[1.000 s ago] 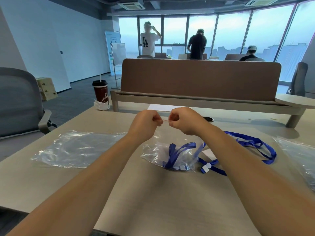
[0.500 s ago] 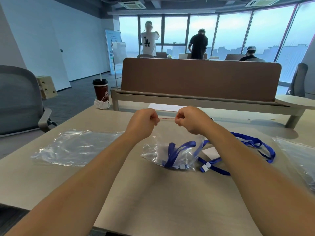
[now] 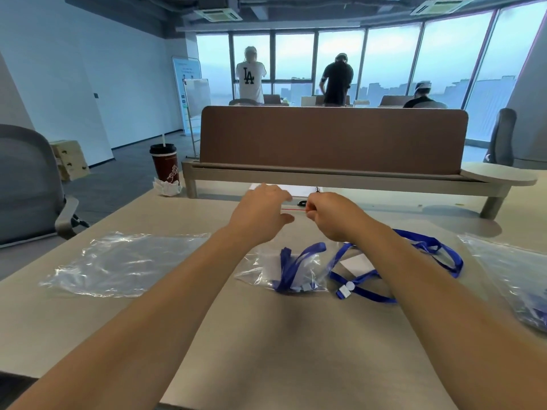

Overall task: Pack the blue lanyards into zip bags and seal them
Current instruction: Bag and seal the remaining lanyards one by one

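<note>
Fingers (image 3: 310, 207), right hand (image 3: 331, 217), pinch zip bag (image 3: 254, 272) seal; blue lanyard (image 3: 291, 267) inside, below.

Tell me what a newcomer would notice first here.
The left hand and right hand meet mid-desk at the mouth of a zip bag holding a packed lanyard. Just right of it a loose lanyard, bright blue, sprawls on the desk; a dark red cup stands at the far left.
</note>
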### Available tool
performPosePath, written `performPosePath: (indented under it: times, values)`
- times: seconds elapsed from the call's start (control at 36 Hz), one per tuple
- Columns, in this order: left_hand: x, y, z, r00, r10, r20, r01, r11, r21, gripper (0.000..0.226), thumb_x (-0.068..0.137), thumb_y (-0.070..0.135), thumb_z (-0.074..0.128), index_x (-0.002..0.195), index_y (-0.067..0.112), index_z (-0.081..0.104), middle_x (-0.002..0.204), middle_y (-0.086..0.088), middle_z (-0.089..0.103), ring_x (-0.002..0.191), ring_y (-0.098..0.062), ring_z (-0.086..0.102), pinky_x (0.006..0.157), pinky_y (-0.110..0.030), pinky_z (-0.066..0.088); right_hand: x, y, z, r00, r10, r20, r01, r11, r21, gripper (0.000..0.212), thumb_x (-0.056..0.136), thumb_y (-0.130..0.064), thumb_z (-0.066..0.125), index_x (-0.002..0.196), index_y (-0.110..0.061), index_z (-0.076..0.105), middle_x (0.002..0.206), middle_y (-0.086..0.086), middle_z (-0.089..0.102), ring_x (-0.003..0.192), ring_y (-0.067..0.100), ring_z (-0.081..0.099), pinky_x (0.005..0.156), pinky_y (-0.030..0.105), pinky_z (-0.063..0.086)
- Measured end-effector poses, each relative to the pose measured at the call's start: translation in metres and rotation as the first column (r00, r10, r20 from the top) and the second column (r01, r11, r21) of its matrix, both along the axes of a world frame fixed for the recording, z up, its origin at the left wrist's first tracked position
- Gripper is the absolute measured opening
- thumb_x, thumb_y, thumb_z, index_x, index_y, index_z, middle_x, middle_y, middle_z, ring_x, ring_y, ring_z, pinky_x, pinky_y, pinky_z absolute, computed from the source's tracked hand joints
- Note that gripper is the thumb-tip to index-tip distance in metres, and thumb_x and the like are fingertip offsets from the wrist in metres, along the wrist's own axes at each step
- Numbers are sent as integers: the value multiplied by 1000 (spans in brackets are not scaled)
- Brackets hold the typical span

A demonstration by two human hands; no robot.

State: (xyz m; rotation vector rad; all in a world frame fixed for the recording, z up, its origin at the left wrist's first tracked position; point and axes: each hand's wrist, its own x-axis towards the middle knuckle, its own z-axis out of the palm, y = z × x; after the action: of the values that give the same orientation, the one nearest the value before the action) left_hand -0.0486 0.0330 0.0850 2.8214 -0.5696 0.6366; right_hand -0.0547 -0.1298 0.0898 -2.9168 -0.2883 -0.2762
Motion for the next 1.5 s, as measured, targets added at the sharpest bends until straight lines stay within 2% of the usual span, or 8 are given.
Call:
performPosePath:
  times: [0.17, 0.25, 0.33, 0.56, 0.69, 0.89, 1.33, 1.5]
  values:
    - [3, -17, -2, 997, -4, -73, 2, 1000, -27, 20, 97, 18, 62, 114, 23, 68, 107, -2, 69, 89, -20, 62, 87, -32, 55, -1, -1, 1, 1000, 18, 15, -19, 1000, 16, 8, 101, -15, 53, 103, -22, 52, 100, 3, 61, 86, 18, 58, 82, 30, 50]
    - [5, -19, -4, 996, -3, -87, -5, 996, -89, 18, 98, 15, 57, 108, 20, 70, 102, -2, 70, 87, -19, 63, 82, -30, 54, -2, -6, 1, 999, 44, 11, -44, 997, 57, 14, 102, -22, 52, 115, -18, 57, 105, 3, 62, 90, 17, 57, 81, 28, 48]
    - [6, -18, -5, 996, 1, -89, -11, 993, -114, 18, 99, 17, 55, 110, 19, 70, 102, -2, 70, 88, -19, 63, 77, -26, 48, -4, -10, 1, 999, 50, -7, -49, 993, 106, 22, 99, -28, 59, 118, -18, 59, 107, 1, 62, 93, 17, 58, 82, 27, 49]
    - [8, -16, -7, 991, 7, -134, -25, 990, -139, 15, 99, 19, 57, 108, 20, 68, 102, -1, 69, 89, -19, 63, 83, -34, 56, -4, -19, 0, 999, 38, -24, -34, 988, 149, 17, 96, -20, 63, 112, -16, 67, 109, 4, 67, 90, 15, 58, 80, 24, 46]
    - [9, -16, -7, 990, 2, -141, -21, 990, -136, 13, 98, 22, 61, 109, 19, 67, 104, -2, 68, 88, -17, 60, 78, -26, 49, -4, -20, 0, 999, 37, -38, -29, 982, 184, 19, 97, -22, 63, 113, -15, 69, 107, 3, 67, 89, 15, 59, 79, 24, 45]
    - [7, -18, -6, 986, -13, -168, -13, 988, -155, 18, 96, 27, 62, 111, 18, 67, 106, -3, 68, 88, -17, 61, 82, -27, 51, -6, -20, 1, 998, 29, -50, -19, 982, 190, 20, 99, -21, 59, 114, -13, 69, 105, 4, 68, 88, 16, 59, 79, 25, 44]
    - [9, -18, -13, 991, 7, -137, -29, 987, -156, 15, 99, 18, 57, 109, 20, 67, 103, -2, 68, 87, -17, 61, 82, -28, 54, -5, -16, 1, 999, 24, -46, -15, 985, 172, 20, 98, -23, 60, 114, -14, 68, 108, 5, 68, 89, 16, 59, 77, 24, 43]
    - [7, -22, -13, 993, -3, -119, -8, 996, -89, 22, 97, 14, 61, 117, 21, 66, 107, -3, 67, 90, -19, 62, 90, -32, 55, -4, -5, 3, 998, 58, -30, -52, 984, 168, 22, 98, -22, 61, 118, -16, 67, 112, 5, 67, 90, 15, 58, 79, 24, 43]
